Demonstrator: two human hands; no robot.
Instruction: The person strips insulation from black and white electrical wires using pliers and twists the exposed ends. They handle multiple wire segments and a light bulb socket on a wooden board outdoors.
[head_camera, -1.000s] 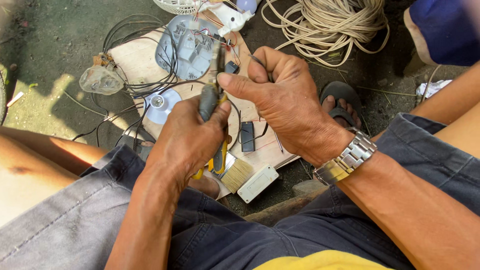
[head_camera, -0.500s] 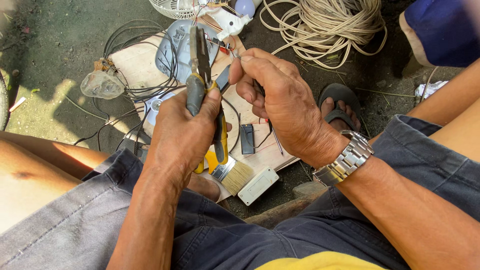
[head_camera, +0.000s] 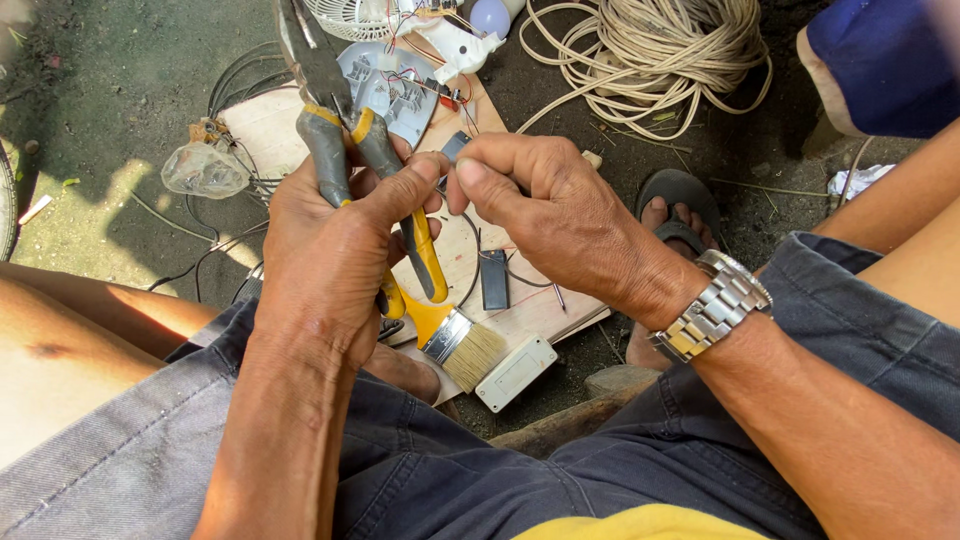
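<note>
My left hand (head_camera: 335, 250) grips a pair of long-nose pliers (head_camera: 330, 110) with grey and yellow handles, jaws pointing up and away. My right hand (head_camera: 545, 215), with a metal watch (head_camera: 715, 305) on its wrist, pinches a small dark part (head_camera: 453, 148) between thumb and fingers, right beside the pliers' handles. Thin red wire runs below it. Both hands hover over a wooden board (head_camera: 520, 310) on the ground.
On the board lie a yellow-handled paintbrush (head_camera: 455, 335), a small black component (head_camera: 494, 279), a white plastic box (head_camera: 515, 372) and a circuit assembly (head_camera: 400, 85). A coil of cream cord (head_camera: 650, 50), a clear bulb housing (head_camera: 203, 170), black cables and my sandalled foot (head_camera: 680, 215) surround it.
My left hand has raised the pliers and swung the jaws up to the left. My right hand has shifted left and down, closing on the small part next to the handles.
</note>
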